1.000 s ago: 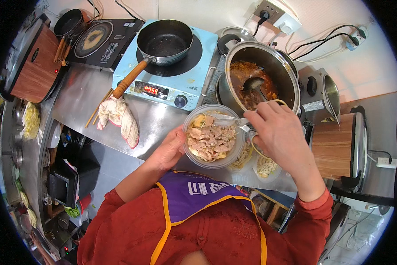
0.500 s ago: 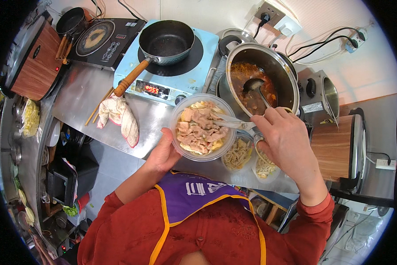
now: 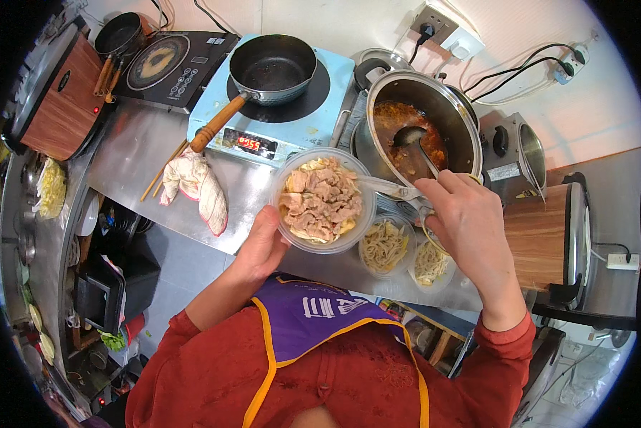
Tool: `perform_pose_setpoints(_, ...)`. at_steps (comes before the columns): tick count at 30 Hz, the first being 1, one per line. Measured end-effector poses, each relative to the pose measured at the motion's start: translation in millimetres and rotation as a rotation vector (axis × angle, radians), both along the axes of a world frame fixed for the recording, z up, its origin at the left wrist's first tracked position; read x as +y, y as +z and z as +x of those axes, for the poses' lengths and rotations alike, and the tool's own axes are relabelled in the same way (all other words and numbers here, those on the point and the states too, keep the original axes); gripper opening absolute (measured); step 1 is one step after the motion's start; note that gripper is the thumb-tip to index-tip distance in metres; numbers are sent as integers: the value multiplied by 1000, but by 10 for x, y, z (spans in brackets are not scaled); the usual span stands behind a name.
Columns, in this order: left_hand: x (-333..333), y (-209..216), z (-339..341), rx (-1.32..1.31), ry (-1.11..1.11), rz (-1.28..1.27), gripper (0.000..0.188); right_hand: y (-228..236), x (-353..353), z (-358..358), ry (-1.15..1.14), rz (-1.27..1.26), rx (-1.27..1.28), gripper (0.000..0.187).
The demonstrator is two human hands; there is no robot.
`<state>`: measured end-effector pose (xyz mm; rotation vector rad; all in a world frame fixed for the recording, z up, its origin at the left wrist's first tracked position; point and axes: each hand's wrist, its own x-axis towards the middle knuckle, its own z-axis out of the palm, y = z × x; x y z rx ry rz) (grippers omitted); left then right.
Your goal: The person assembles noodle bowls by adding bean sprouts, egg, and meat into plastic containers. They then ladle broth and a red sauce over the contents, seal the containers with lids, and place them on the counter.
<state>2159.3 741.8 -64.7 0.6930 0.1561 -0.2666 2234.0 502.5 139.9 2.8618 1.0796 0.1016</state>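
My left hand (image 3: 261,246) grips the left side of a round clear plastic bowl (image 3: 319,247), its thumb up along the rim. Sliced cooked meat (image 3: 324,201) lies in it on something pale yellow. In my right hand (image 3: 470,217) is a pair of metal scissors (image 3: 390,188), with blades pointing left and the tips at the bowl's right rim, clear of the meat. Below the scissors, two smaller clear tubs of pale noodle-like strands, a left tub (image 3: 385,246) and a right tub (image 3: 431,264), stand on the steel counter (image 3: 131,167).
A deep steel pot (image 3: 377,153) of reddish broth with a ladle (image 3: 410,137) stands behind my right hand. A wooden-handled pan (image 3: 272,70) sits on a light blue cooktop (image 3: 210,135). To the left lie chopsticks (image 3: 160,175) and a stained cloth (image 3: 198,187).
The bowl has shifted slightly left and towards me. The scissor blades have drawn back from the meat to the rim, and more of both small tubs shows.
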Motion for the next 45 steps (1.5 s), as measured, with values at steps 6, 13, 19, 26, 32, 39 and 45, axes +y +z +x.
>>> perform_pose_setpoints(6,-32,2,40,-7,14,5,102,159,-226,10,-179,80,-80,43)
perform_pose_setpoints(13,-66,56,98,-37,-25,66,104,270,-438,132,-132,-28,-77,50)
perform_pose_setpoints(19,-102,107,120,-58,-56,67,104,-8,-102,-65,116,1,51,49)
perform_pose_setpoints(26,-105,139,60,-16,-44,91,101,-45,-71,27,94,-81,-27,50)
perform_pose_setpoints(32,-100,161,49,-24,-46,92,102,-45,19,31,99,-43,-31,49)
perform_pose_setpoints(39,10,115,-61,-3,-36,59,102,1,129,59,122,76,37,44)
perform_pose_setpoints(45,352,-58,-353,71,122,-53,91,-162,440,-61,-29,280,178,35)
